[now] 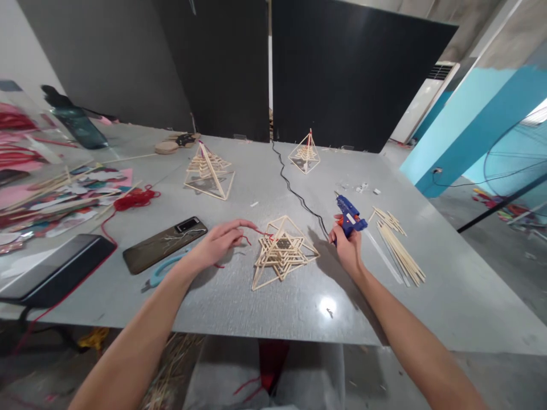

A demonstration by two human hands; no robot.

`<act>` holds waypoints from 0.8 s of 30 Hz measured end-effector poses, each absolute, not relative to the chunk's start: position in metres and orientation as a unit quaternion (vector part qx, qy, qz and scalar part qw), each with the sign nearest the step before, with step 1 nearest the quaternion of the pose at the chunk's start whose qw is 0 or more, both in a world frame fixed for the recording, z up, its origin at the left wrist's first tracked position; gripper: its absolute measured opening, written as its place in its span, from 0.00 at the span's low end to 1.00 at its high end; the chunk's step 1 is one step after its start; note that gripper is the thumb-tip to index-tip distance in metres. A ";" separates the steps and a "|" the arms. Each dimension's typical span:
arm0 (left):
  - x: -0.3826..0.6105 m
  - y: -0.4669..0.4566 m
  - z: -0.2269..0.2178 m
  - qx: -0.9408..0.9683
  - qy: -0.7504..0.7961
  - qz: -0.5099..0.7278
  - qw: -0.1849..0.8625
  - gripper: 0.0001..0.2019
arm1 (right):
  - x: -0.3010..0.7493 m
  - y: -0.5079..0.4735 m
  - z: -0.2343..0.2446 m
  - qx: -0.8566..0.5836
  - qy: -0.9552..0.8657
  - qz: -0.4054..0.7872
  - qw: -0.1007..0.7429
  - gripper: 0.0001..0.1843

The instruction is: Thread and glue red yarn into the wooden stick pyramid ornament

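Note:
My right hand [347, 246] is wrapped round the handle of a blue hot glue gun [351, 214], its nozzle pointing up and away. My left hand [220, 244] has its index finger stretched toward a star-shaped frame of thin wooden sticks [282, 253], the other fingers curled. Red yarn [246, 240] shows at these fingers, with one strand reaching the top of the stick frame; the exact grip is partly hidden. The frame lies on the grey table between both hands. Light-blue-handled scissors or pliers [164, 271] lie partly under my left forearm.
A phone [164, 245] and a red yarn bundle [134, 198] lie left. Two stick pyramids [209, 171] stand farther back. Loose sticks [399, 253] and clear glue sticks [384, 256] lie right. A black cord [294, 191] crosses the table; dark panels [342, 68] stand behind.

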State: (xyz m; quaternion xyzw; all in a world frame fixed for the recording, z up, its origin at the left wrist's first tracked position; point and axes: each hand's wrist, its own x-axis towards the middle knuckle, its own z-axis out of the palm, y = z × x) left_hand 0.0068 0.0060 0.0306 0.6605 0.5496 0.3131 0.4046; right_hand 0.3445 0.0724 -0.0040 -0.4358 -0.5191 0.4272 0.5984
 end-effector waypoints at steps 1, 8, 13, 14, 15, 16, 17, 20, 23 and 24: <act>0.006 0.006 0.032 0.646 0.550 0.331 0.413 0.26 | 0.346 0.072 -0.003 -0.428 -0.523 0.428 0.600 0.21; 0.011 0.003 0.032 0.621 0.537 0.381 0.426 0.24 | 0.364 0.066 0.001 -0.408 -0.584 0.455 0.534 0.23; 0.016 0.004 0.029 0.677 0.558 0.336 0.343 0.18 | 0.382 0.067 0.019 -0.397 -0.656 0.477 0.429 0.17; 0.018 0.003 0.028 0.692 0.553 0.317 0.340 0.19 | 0.384 0.066 0.022 -0.395 -0.669 0.474 0.415 0.16; 0.020 0.003 0.027 0.706 0.545 0.300 0.340 0.20 | 0.384 0.065 0.024 -0.392 -0.681 0.470 0.402 0.15; 0.023 0.002 0.025 0.718 0.537 0.286 0.339 0.21 | 0.384 0.064 0.026 -0.389 -0.695 0.465 0.387 0.15; 0.026 0.001 0.023 0.728 0.529 0.278 0.337 0.23 | 0.384 0.062 0.027 -0.385 -0.708 0.462 0.370 0.15; 0.032 0.002 0.016 0.746 0.514 0.272 0.324 0.27 | 0.381 0.055 0.027 -0.377 -0.745 0.444 0.325 0.13; 0.031 0.004 0.009 0.745 0.507 0.281 0.330 0.29 | 0.378 0.050 0.027 -0.380 -0.780 0.390 0.307 0.12; 0.030 0.005 0.007 0.741 0.508 0.287 0.332 0.28 | 0.377 0.049 0.027 -0.384 -0.789 0.371 0.304 0.11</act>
